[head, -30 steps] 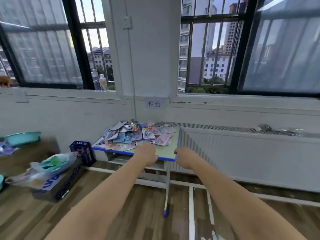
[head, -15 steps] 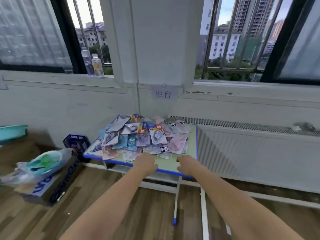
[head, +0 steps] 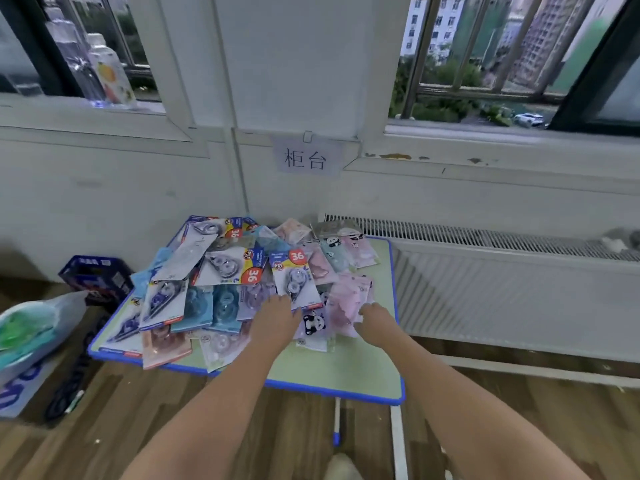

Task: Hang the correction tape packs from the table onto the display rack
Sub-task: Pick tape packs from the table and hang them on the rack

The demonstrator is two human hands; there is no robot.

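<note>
A heap of correction tape packs covers the small green table with a blue rim. My left hand rests flat on the front of the heap, its fingertips at the lower edge of a white and blue pack with a red "36" label. A panda pack lies between my hands. My right hand is at the right side of the heap, its fingers curled onto the edge of a pink pack. No display rack is in view.
A white radiator runs along the wall right of the table. On the floor at left are a dark blue crate and a cardboard box with a plastic bag. Bottles stand on the window sill.
I have come closer to the table. Both hands moved forward from its front edge onto the heap of packs; the right hand now grips the pink pack's edge.
</note>
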